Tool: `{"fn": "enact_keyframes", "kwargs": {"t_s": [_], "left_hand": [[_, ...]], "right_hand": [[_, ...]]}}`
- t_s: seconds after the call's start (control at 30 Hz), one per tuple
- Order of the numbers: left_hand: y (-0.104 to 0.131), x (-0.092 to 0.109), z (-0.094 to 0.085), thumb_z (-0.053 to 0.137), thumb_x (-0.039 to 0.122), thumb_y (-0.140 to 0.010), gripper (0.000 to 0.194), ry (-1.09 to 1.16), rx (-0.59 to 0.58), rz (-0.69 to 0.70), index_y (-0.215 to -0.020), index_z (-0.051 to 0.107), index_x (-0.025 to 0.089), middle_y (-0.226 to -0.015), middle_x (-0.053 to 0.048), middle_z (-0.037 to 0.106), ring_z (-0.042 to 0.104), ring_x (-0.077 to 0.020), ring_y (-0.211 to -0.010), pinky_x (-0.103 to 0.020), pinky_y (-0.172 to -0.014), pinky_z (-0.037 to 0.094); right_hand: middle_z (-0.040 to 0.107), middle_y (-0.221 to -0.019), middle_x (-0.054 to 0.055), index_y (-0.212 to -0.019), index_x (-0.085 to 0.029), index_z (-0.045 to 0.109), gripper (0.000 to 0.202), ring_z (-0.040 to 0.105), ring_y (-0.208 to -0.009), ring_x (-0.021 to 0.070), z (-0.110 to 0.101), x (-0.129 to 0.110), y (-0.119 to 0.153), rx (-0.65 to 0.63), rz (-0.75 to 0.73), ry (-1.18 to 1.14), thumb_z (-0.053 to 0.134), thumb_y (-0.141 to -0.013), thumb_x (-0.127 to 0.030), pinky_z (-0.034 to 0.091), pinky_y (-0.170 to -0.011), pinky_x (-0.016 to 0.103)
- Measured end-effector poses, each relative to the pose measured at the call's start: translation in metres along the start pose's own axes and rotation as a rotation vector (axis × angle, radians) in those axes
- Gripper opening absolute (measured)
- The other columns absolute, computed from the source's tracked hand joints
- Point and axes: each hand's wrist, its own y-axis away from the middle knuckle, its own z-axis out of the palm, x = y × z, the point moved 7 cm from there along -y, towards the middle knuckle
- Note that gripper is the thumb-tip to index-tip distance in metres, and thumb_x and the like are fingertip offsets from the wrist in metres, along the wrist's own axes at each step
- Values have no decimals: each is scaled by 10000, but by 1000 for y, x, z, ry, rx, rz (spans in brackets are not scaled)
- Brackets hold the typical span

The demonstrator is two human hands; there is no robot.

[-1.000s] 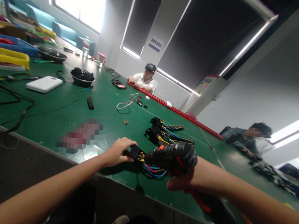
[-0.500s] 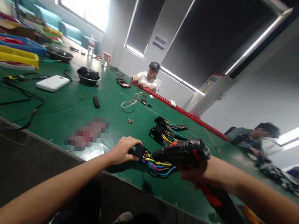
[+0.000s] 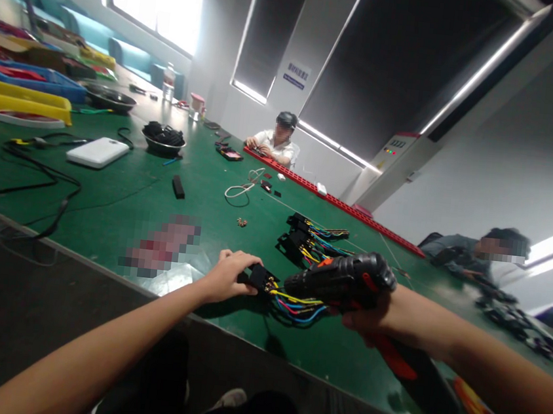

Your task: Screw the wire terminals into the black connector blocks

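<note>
My left hand (image 3: pixel 233 277) grips a black connector block (image 3: pixel 260 276) near the front edge of the green table. Yellow, blue and red wires (image 3: pixel 298 307) run from the block's right side. In my right hand (image 3: pixel 380 320) is a black and orange cordless drill (image 3: pixel 348 280), its fingers wrapped around the handle. The drill's nose points left at the wired side of the block; whether its tip touches cannot be made out. Behind the drill lie more black blocks with coloured wires (image 3: pixel 297 243). A small pile of brass-coloured screws (image 3: pixel 242 222) rests beyond my left hand.
On the green table (image 3: pixel 209 193) lie a white power bank (image 3: pixel 98 153), black cables (image 3: pixel 57 177), a bowl of black parts (image 3: pixel 164 139) and a white cable (image 3: pixel 243 190). Yellow (image 3: pixel 21 101) and blue trays (image 3: pixel 33 79) stand left. One person (image 3: pixel 276 142) sits opposite, another (image 3: pixel 463 256) at right.
My right hand and the drill have shifted slightly to the right, the drill's nose drawing back a little. My left hand keeps its hold on the block.
</note>
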Motion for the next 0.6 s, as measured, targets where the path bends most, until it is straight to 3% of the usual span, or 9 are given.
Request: {"fn": "enact_keyframes", "kwargs": {"t_s": [0.17, 0.4, 0.6], "left_hand": [[0, 0, 0, 733, 378, -765, 473, -10, -8, -5, -1202, 577, 287, -1212, -29, 671, 560, -272, -1119, -388, -943, 248], [0, 0, 0, 734, 394, -764, 474, -10, -8, -1, -1197, 577, 284, -1220, -37, 670, 556, -273, -1117, -387, -940, 248], [0, 3, -2, 744, 387, -762, 469, -27, 2, -1, -1189, 580, 284, -1209, -36, 673, 561, -275, -1110, -386, -917, 250]], "right_hand": [[570, -569, -36, -890, -182, 663, 296, 518, -511, 125, -5, 3, 3, 23, -22, -19, 750, -665, -355, 412, -462, 238], [609, -663, -14, -1023, -184, 681, 383, 561, -571, 138, -10, 15, -3, 18, -16, -38, 745, -723, -414, 457, -519, 256], [602, -628, -17, -951, -173, 670, 330, 547, -549, 131, -5, 8, -11, 7, -45, -15, 754, -707, -378, 447, -494, 241]]}}
